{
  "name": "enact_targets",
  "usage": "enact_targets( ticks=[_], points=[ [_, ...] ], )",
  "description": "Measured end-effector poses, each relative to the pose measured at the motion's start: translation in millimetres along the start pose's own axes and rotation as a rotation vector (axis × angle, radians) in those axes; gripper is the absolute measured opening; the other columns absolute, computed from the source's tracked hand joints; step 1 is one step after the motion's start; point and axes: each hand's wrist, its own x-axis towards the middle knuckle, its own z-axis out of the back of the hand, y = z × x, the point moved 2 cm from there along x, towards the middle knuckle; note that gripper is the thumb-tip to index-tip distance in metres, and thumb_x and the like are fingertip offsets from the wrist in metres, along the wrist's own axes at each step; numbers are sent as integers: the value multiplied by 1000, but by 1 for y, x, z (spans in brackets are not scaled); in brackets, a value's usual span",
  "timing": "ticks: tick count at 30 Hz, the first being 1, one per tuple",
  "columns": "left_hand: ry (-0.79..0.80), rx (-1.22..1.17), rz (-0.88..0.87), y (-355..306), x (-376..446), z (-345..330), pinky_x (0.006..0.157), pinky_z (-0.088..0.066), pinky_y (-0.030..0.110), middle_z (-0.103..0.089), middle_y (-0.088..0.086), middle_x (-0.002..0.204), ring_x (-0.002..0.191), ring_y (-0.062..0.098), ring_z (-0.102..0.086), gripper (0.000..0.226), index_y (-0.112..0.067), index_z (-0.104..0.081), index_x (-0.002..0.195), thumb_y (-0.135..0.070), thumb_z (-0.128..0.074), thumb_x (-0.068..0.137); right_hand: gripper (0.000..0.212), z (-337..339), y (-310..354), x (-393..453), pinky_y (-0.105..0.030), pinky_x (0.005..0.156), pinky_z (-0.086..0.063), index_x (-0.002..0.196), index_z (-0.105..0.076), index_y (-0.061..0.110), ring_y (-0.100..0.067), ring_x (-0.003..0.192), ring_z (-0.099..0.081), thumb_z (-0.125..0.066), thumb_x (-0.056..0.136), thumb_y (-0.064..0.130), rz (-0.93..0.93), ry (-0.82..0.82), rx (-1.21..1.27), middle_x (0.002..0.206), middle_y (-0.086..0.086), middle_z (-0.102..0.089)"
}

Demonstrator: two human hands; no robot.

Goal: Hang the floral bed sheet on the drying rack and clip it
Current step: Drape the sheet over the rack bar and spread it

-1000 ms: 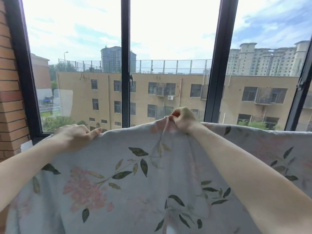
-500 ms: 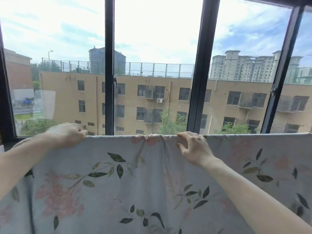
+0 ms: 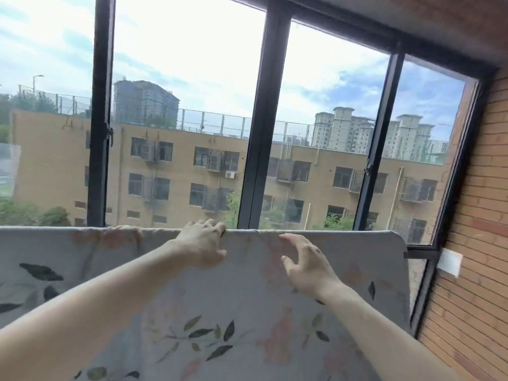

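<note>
The floral bed sheet (image 3: 247,312), pale grey with pink flowers and dark leaves, hangs over a straight bar across the lower half of the head view. The drying rack is hidden under it; only the rounded right corner shows its shape. My left hand (image 3: 202,247) holds the sheet's top fold, fingers curled over the edge and thumb in front. My right hand (image 3: 305,264) is just to the right and slightly lower, fingers spread and relaxed in front of the cloth, holding nothing. No clip is in sight.
A large black-framed window (image 3: 258,133) stands right behind the sheet, with buildings outside. A brick wall (image 3: 472,243) closes the right side, with a white plate (image 3: 449,262) on it near the sheet's right end.
The view has swung right. Both hands have slid right along the top edge. My right hand has come off the edge and opened.
</note>
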Motion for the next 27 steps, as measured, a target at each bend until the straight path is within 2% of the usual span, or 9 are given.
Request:
enact_targets(
  ticks=[2, 6, 15, 22, 27],
  points=[
    [16, 5, 25, -29, 15, -7, 109, -35, 42, -50, 2, 140, 131, 25, -47, 61, -27, -43, 143, -51, -53, 88, 55, 25, -48, -8, -34, 120, -33, 152, -44, 30, -13, 145, -41, -59, 100, 22, -72, 6, -23, 158, 11, -43],
    [13, 32, 26, -80, 42, -19, 109, -35, 41, -50, 2, 140, 129, 26, -46, 62, -25, -41, 143, -51, -53, 88, 57, 57, -116, -19, -36, 118, -35, 154, -40, 30, -15, 147, -37, -58, 100, 24, -176, 0, 9, 160, 11, -38],
    [-4, 38, -103, -205, 119, -38, 111, -37, 44, -50, 5, 141, 128, 27, -49, 73, -21, -34, 151, -49, -57, 88, 57, 96, -230, -1, -34, 116, -34, 153, -40, 27, -16, 146, -38, -59, 100, 23, -256, -95, 39, 159, 8, -39],
    [-59, -13, -250, -298, 190, -62, 110, -37, 41, -54, 3, 133, 126, 25, -50, 68, -21, -38, 147, -49, -59, 88, 54, 126, -325, 35, -35, 109, -39, 154, -39, 29, -20, 142, -43, -57, 103, 25, -369, -153, 28, 158, 5, -38],
    [-120, -4, -275, -354, 221, -72, 106, -42, 41, -56, 4, 127, 120, 27, -54, 63, -20, -42, 139, -49, -59, 87, 48, 145, -394, 62, -38, 108, -44, 150, -45, 29, -21, 130, -53, -54, 103, 28, -437, -227, 36, 152, 0, -48]
  ],
)
